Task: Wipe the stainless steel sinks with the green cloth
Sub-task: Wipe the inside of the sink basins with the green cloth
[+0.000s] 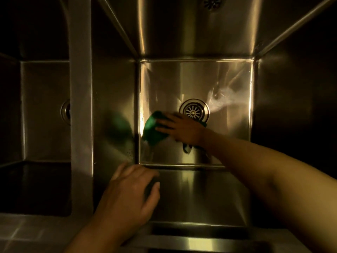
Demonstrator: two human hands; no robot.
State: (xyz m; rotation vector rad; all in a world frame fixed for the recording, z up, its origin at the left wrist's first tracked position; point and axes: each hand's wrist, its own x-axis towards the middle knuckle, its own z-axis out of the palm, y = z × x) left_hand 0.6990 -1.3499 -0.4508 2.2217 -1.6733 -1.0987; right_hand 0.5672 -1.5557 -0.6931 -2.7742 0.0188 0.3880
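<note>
though dim, clearly mid-wipe: crumpled green cloth (pixel 151 130) pressed to the floor of the deep square stainless steel sink (pixel 197 77) by the right hand (pixel 180 130), fingers straight and splayed on top, not clenched round it. sitting just beside the round slotted metal drain (pixel 194 111), close to the left wall, with a green reflection there. left hand (pixel 131 194) braced on the near wall, fingers loosely bent, nothing visibly held.

judged as floor-wiping in this basin, with more to do: pale streaks (pixel 224 103) right of the drain not yet cleared, and the second steel basin (pixel 43 110) beyond the flat divider (pixel 81 106) too dark to judge.

next, probably: sweep rightwards past the drain to the streaks, keeping flat pressure so as not to bunch the cloth or snag it on the slots; then the walls, then the other basin.
</note>
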